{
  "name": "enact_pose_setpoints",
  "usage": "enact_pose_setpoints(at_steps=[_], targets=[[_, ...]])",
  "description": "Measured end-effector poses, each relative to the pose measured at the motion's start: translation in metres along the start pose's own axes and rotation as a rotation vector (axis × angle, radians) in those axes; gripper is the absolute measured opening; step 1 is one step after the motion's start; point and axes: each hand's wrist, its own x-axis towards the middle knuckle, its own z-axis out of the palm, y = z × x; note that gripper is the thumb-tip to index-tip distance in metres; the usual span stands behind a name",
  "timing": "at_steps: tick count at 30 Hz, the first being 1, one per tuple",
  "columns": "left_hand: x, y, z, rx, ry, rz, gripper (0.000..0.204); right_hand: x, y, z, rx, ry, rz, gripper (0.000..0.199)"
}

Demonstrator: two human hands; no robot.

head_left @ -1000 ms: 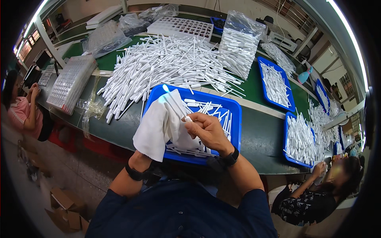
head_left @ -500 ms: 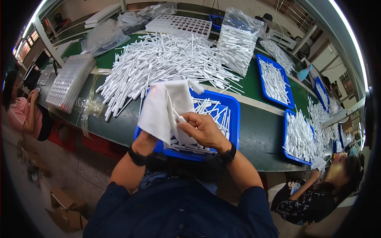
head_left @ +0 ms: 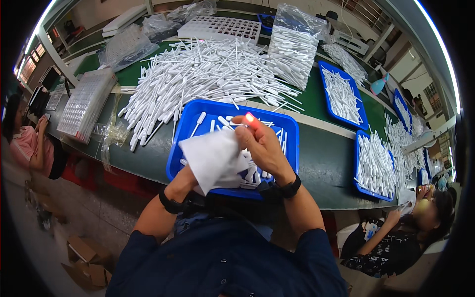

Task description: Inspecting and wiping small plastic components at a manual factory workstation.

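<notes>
A white cloth (head_left: 213,157) drapes over my left hand (head_left: 182,181), whose fingers are hidden beneath it and closed on it. At the cloth's upper right edge, my right hand (head_left: 263,143) pinches a small white stick, mostly covered by the fingers and cloth. A red glow lies on its index finger. Both hands are over a blue tray (head_left: 174,159) that holds several white plastic sticks (head_left: 199,123) with thicker ends. Behind the tray, a large heap of similar white sticks (head_left: 208,74) covers the green-topped bench.
More blue trays of sticks (head_left: 341,96) stand to the right, near a filled clear bag (head_left: 294,54). Clear plastic trays (head_left: 89,104) are stacked left; a white holed rack (head_left: 220,28) is at the back. One person (head_left: 391,237) sits right, another (head_left: 32,143) left.
My right hand has moved up and slightly right, its fingers turning from the stick's thick end. The cloth has dropped lower and folded over my left hand, uncovering the tray's far left part.
</notes>
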Motion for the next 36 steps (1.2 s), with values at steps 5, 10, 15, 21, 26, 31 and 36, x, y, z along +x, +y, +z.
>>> enact_pose_setpoints(at_steps=[5, 10, 15, 21, 26, 31, 36], targets=[[0.000, 0.018, -0.011, 0.154, -0.144, 0.153, 0.010, -0.004, 0.000, -0.010, 0.163, 0.096, 0.022, 0.031], [-0.007, 0.022, -0.009, -0.068, -0.100, 0.127, 0.012, -0.004, 0.000, -0.012, 0.223, 0.120, -0.005, 0.031], [-0.012, 0.022, 0.000, -0.113, -0.030, 0.005, 0.015, -0.002, 0.005, -0.015, 0.279, 0.097, 0.010, 0.032], [-0.012, 0.006, 0.004, -0.306, -0.129, -0.213, 0.018, -0.001, 0.007, -0.010, 0.286, 0.071, 0.024, 0.031], [-0.018, 0.001, 0.009, -0.466, -0.046, -0.289, 0.019, 0.000, 0.006, -0.008, 0.282, 0.055, -0.017, 0.031], [-0.020, 0.002, 0.010, -0.340, -0.011, -0.263, 0.019, 0.000, 0.007, -0.004, 0.278, 0.059, -0.038, 0.030], [-0.028, -0.006, 0.008, -0.159, 0.078, -0.090, 0.022, 0.000, 0.006, -0.008, 0.265, 0.105, 0.005, 0.029]])
